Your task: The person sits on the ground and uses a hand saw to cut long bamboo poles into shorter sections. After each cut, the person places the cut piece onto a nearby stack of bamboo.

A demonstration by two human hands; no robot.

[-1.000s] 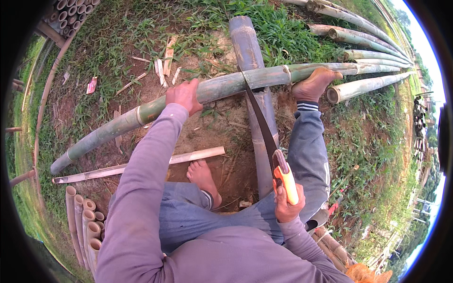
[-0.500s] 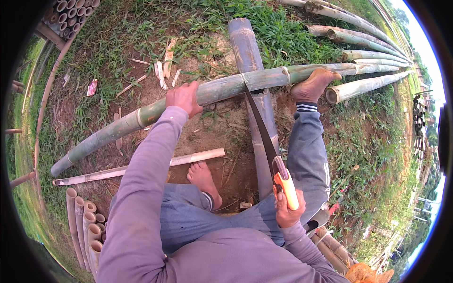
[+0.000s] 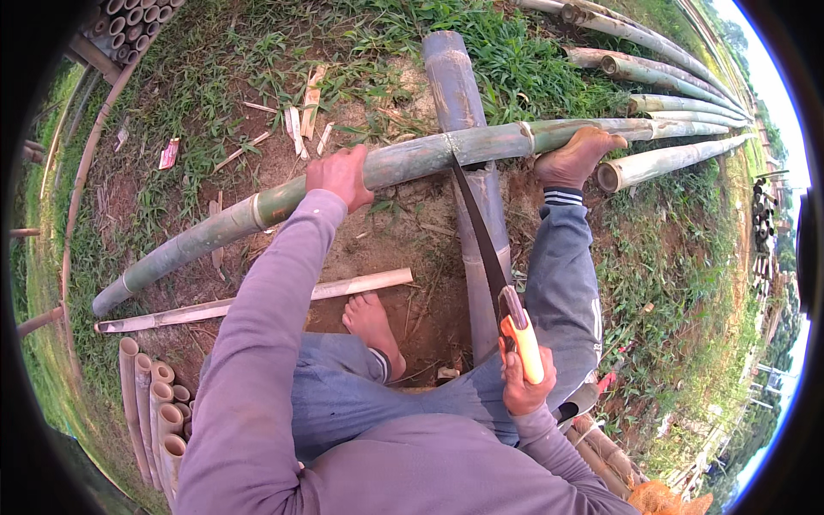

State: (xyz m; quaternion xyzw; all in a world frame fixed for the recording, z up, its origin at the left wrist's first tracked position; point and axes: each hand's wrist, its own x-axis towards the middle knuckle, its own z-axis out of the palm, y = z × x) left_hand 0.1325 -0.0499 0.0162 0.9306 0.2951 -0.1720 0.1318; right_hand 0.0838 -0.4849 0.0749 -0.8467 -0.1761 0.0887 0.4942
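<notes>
A long green bamboo pole (image 3: 412,161) slants across the scene, resting on a thick greyish bamboo log (image 3: 455,81) that runs away from me. My left hand (image 3: 340,176) is wrapped over the pole, left of the log. In my right hand (image 3: 525,386) is the orange and pale handle of a hand saw (image 3: 482,232), held near my right thigh. The saw's dark curved blade reaches up to the pole, its tip at a cut just above the log. My bare right foot (image 3: 577,156) presses on the pole to the right of the cut.
Several bamboo poles (image 3: 661,77) lie at the far right. Short cut bamboo lengths (image 3: 170,421) are bunched at the lower left. A split bamboo strip (image 3: 360,283) lies by my left foot (image 3: 371,330). Wood scraps (image 3: 311,103) and a red wrapper (image 3: 169,154) litter the grass.
The whole view has shifted slightly. Both hands keep their grip, and the saw blade stays at the cut with hardly any visible movement.
</notes>
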